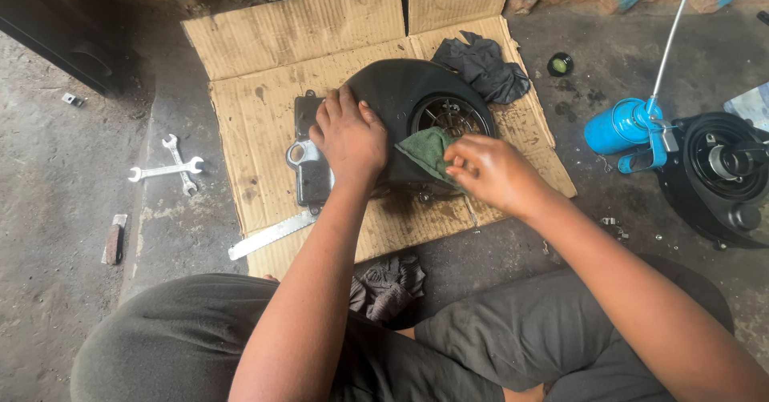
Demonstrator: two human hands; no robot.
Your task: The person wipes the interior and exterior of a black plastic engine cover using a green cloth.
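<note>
Cardboard (264, 122) lies flat on the concrete floor, bearing a black engine cover (400, 102) at its middle; the left hand (348, 138) presses spread on the cover's left side; the right hand (489, 170) pinches a green rag (428, 152) against its near edge; two crossed spanners (170, 167) lie far left.

Concrete floor (64, 178) carrying a flattened cardboard sheet (264, 122). On the cardboard: black engine cover (400, 98), dark rag (485, 67), hacksaw blade (272, 234). Directly on the floor: two crossed spanners (172, 167), blue oil can (629, 126), a second rag (388, 283) and a black round housing (721, 178).
</note>
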